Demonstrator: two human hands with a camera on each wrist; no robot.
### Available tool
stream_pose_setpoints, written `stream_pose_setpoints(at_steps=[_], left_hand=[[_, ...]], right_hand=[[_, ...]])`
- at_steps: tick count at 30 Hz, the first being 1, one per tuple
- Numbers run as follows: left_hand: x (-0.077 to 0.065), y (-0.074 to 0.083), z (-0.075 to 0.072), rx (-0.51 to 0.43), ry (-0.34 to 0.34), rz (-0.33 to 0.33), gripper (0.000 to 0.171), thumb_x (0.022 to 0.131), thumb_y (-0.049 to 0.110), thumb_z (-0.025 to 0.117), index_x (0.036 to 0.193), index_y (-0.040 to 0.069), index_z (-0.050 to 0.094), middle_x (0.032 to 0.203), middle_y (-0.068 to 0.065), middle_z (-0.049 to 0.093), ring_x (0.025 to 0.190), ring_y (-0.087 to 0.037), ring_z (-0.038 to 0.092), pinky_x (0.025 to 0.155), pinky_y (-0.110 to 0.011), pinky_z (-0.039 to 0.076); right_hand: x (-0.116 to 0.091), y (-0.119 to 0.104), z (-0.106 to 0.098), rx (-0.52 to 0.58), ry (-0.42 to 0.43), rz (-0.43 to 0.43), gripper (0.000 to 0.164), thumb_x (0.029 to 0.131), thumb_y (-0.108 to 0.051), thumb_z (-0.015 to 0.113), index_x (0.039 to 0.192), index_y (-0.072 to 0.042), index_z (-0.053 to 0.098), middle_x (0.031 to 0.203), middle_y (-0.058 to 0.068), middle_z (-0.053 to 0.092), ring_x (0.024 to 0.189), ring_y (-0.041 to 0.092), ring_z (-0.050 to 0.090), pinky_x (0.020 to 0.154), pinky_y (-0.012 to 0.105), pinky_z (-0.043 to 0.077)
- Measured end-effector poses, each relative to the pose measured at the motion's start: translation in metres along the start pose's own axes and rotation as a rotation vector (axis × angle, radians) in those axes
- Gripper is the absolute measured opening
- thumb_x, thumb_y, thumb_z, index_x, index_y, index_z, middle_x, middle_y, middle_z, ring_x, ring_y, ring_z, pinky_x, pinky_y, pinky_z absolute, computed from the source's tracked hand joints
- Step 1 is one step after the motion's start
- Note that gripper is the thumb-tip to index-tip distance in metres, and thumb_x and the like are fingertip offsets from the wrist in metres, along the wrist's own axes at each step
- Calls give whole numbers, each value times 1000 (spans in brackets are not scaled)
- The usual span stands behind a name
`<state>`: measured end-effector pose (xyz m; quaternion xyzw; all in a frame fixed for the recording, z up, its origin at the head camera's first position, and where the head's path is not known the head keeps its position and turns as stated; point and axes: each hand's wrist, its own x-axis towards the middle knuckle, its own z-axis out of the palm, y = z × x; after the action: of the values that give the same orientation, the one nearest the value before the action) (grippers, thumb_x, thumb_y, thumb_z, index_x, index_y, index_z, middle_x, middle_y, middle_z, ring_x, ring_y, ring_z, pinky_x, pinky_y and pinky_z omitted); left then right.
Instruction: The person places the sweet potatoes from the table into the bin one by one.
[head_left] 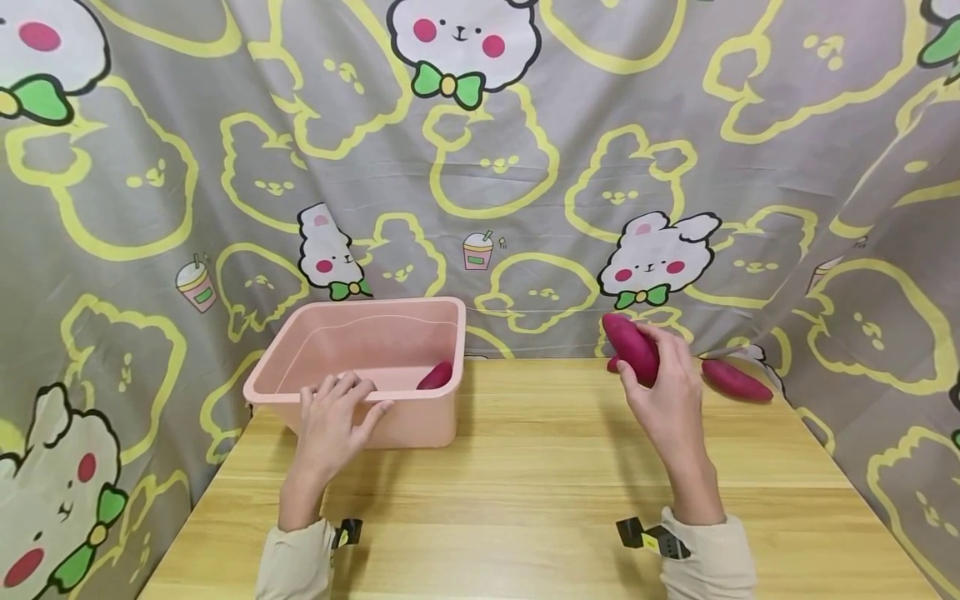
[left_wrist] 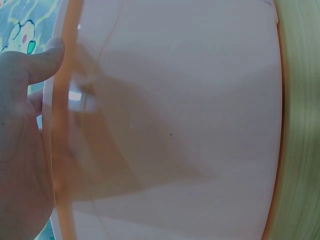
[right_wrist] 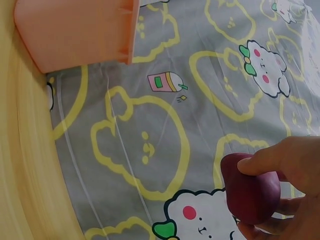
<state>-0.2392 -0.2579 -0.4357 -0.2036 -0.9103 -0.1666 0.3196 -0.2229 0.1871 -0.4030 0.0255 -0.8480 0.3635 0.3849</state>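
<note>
My right hand [head_left: 667, 387] holds a purple sweet potato [head_left: 632, 346] up above the back right of the table, thumb on one side and fingers on the other. The right wrist view shows the same sweet potato [right_wrist: 252, 192] end-on between thumb and fingers. On the left, my left hand [head_left: 335, 421] grips the near rim of a pink plastic bin [head_left: 408, 423], fingers over the edge and thumb outside. Another purple sweet potato [head_left: 435, 376] lies inside the bin at its right, partly hidden by the near wall.
One more purple sweet potato [head_left: 737, 381] lies at the table's back right edge. A bit of another [head_left: 612, 364] shows behind the held one. The wooden table [head_left: 517, 475] ends against a grey patterned curtain [head_left: 502, 167], which also hangs at both sides.
</note>
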Motion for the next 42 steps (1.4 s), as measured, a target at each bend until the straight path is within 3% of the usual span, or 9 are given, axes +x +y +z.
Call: stream_pose_setpoints(at_steps=[13, 28, 42], left_hand=[[0, 0, 0, 2, 22, 9, 28, 92, 42, 71, 97, 14, 68, 98, -4, 64, 93, -31, 53, 82, -56, 30], [0, -1, 0, 1, 5, 3, 28, 91, 42, 74, 97, 15, 68, 98, -3, 63, 94, -30, 52, 85, -57, 29], [0, 1, 0, 7, 3, -2, 29, 92, 43, 72, 96, 15, 68, 97, -3, 63, 95, -31, 53, 84, -57, 29]], right_hand=[[-2, -8, 4, 26, 13, -15, 57, 83, -4, 83, 135, -5, 60, 128, 20, 58, 112, 39, 57, 90, 58, 46], [-5, -13, 7, 46, -11, -33, 58, 84, -2, 81, 137, -5, 58, 131, 19, 57, 115, 38, 57, 92, 62, 49], [-8, -25, 14, 87, -44, -89, 59, 84, -3, 82, 137, -6, 58, 130, 17, 58, 115, 35, 57, 91, 58, 51]])
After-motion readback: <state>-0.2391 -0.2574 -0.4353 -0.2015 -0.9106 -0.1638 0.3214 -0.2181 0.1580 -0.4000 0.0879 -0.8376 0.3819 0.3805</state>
